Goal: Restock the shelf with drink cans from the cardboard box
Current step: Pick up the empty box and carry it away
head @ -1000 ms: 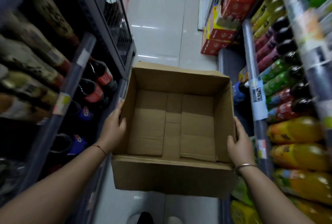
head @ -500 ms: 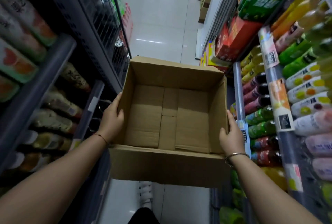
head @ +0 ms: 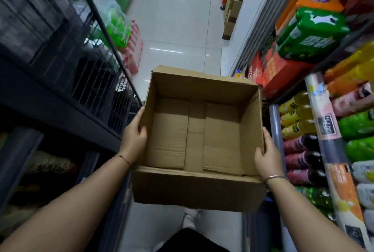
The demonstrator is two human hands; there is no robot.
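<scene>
Box: open-topped brown cardboard box [head: 197,130], held level above the white tiled aisle floor [head: 178,29]; only bare bottom flaps visible inside.
Left hand [head: 133,138]: clasps the box's left wall, thumb hooked over the rim.
Right hand [head: 268,154]: clasps the box's right wall, thumb over the rim.
Right of box: shelf [head: 327,136] of coloured plastic drink bottles.
Left of box: dark wire-fronted shelving rack [head: 66,73].

dim aisle, glare streaks on floor tiles [head: 178,29] — edges blurred, warped.
</scene>
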